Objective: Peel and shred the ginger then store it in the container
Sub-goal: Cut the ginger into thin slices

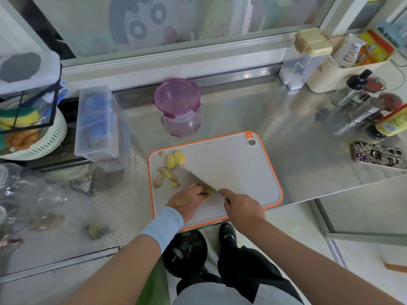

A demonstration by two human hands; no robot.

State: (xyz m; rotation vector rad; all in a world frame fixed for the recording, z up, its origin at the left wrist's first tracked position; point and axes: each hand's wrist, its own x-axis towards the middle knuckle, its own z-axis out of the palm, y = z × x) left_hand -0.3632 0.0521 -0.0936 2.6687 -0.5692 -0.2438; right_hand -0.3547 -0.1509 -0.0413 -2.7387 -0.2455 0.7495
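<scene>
The ginger piece (pixel 208 190) being cut lies at the near-left part of the cutting board (pixel 242 164), pinned under the curled fingertips of the left hand (pixel 189 200); only a yellow sliver of it shows between that hand and the blade. The right hand (pixel 242 208) is wrapped round the handle of the knife (pixel 209 178), just to the right of the ginger piece. The broad blade runs from this hand toward the board's far-left corner, its edge down against the piece. The two hands are close together, with the ginger between them.

More peeled ginger chunks (pixel 175 159) sit at the board's far-left corner, and brownish peel scraps (pixel 159 179) lie along its left edge, just beyond the left hand. The container (pixel 177 106) — clear, with its purple lid clipped on — stands on the tabletop (pixel 286 133) just beyond the board's far edge. A patterned phone (pixel 378 158) lies well to the board's right.
</scene>
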